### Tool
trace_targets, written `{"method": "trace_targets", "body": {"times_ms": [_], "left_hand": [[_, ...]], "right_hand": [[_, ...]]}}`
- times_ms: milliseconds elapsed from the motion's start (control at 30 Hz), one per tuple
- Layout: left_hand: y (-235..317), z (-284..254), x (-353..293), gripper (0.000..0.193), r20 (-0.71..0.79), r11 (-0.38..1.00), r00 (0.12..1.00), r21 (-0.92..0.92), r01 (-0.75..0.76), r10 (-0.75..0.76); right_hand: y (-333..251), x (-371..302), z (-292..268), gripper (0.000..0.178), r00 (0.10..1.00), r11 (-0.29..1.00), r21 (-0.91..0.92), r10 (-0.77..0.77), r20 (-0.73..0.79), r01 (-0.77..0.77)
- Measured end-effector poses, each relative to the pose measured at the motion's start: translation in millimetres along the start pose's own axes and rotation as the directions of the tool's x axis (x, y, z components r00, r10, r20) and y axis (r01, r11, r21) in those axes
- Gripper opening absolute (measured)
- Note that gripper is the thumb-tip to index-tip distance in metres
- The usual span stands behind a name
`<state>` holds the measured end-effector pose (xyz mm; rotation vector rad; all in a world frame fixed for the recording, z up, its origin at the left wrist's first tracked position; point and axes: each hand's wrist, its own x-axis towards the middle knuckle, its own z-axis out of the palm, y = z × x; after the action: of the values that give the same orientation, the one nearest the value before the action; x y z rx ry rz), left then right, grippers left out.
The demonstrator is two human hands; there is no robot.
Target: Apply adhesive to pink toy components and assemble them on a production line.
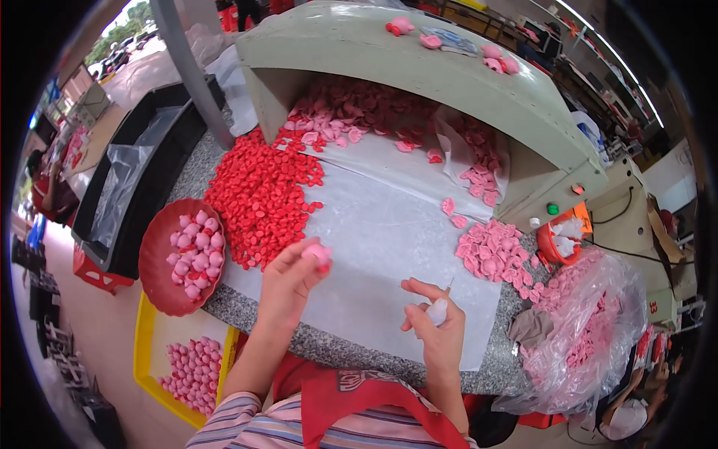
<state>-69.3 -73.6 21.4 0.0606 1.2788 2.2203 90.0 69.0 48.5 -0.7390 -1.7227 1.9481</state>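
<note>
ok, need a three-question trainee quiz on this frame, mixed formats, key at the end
1. What does the right hand hold?
A) a crumpled grey cloth
B) a small white bottle with a thin needle-like tip
C) a curved pink shell piece

2. True or false: the round, scalloped red bowl stands left of the heap of small red pieces.

3. Which hand holds a small rounded pink piece?

Key:
1. B
2. True
3. The left hand
</note>
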Motion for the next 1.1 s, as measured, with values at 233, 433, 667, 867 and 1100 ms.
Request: {"method": "trace_targets", "body": {"times_ms": [233, 433, 667, 867, 1100], "left_hand": [[-3, 0, -20, 0.025, 0.213, 0.598, 0.880, -0.663, 0.450, -0.425], [-8, -2, -26, 0.030, 0.412, 0.509, 0.795, -0.614, 0.604, -0.446], [1, 8, -32, 0.028, 0.307, 0.654, 0.845, -0.536, 0.533, -0.437], [11, 16, -48, 0.040, 0.357, 0.460, 0.824, 0.699, -0.548, 0.439], [9, 25, -48, 0.036, 0.487, 0.324, 0.682, 0.628, -0.708, 0.546]], "right_hand": [[10, 2, 48, 0.032, 0.984, 0.988, -0.111, -0.089, 0.156, 0.107], [25, 6, 55, 0.029, 0.971, 0.938, -0.262, -0.196, 0.140, 0.227], [18, 6, 58, 0.033, 0.957, 0.915, -0.283, -0.262, 0.126, 0.288], [2, 4, 47, 0.039, 0.961, 0.932, -0.240, -0.248, 0.124, 0.272], [4, 4, 47, 0.029, 0.984, 0.979, 0.156, 0.113, 0.135, -0.133]]}}
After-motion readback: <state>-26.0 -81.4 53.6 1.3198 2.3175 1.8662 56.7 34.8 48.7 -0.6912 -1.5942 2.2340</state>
